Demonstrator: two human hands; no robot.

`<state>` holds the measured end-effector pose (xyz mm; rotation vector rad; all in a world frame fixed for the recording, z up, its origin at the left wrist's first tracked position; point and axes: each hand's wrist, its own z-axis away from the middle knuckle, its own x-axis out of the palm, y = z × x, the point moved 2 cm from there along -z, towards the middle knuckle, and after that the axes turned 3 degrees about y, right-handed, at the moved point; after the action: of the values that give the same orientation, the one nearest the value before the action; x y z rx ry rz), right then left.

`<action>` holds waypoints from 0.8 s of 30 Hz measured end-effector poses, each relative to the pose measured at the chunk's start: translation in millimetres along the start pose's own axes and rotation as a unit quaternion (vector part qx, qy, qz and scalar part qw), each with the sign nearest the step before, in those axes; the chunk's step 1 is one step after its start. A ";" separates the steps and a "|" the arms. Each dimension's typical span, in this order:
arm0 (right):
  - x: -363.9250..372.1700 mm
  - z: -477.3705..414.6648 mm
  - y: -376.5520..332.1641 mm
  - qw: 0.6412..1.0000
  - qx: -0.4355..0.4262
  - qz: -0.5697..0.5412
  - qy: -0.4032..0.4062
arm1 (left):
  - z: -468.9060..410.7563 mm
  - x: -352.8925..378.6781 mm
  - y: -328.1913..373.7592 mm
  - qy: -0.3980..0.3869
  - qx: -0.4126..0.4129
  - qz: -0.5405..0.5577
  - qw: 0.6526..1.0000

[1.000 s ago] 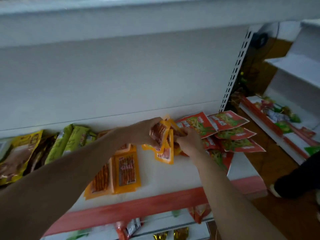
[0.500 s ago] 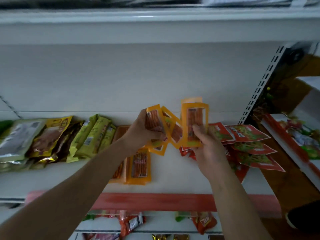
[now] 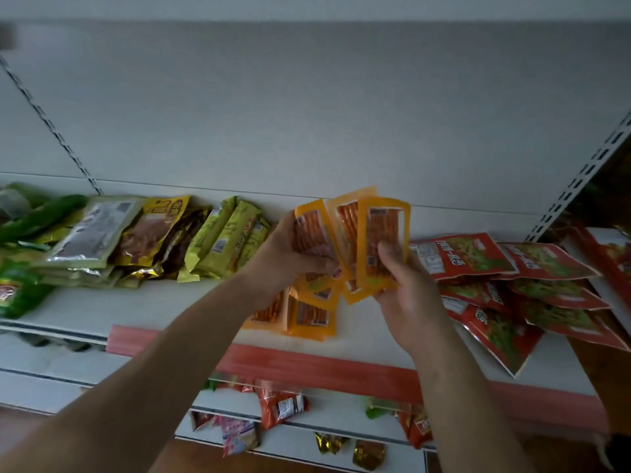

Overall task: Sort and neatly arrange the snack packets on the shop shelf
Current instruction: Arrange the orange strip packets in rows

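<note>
On the shelf (image 3: 170, 312), stick-snack packets (image 3: 309, 317) lie between bar packets (image 3: 225, 244) at left and overlapping pouches (image 3: 512, 268) at right.

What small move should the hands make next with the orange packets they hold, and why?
Probably push the held orange packets together into one even stack. The left hand and the right hand grip them spread like a fan, at different angles, above the shelf, where flat orange packets of the same kind already lie.
</note>
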<state>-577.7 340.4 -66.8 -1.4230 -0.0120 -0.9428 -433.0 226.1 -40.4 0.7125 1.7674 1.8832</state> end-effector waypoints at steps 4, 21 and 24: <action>8.1 1.1 12.9 0.998 0.021 -0.059 0.030 | 4.3 -5.5 -0.1 0.043 -0.021 0.093 0.995; 84.9 13.9 52.2 0.988 -0.073 -0.112 0.072 | 25.7 -66.7 -8.3 0.049 -0.079 0.342 0.935; 102.6 17.4 71.8 0.988 -0.077 -0.015 0.131 | 37.5 -66.5 -7.9 -0.058 -0.098 0.331 0.937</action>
<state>-462.0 289.7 -67.7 -1.4328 0.2417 -1.1705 -358.2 212.2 -50.8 1.4391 1.3261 2.3269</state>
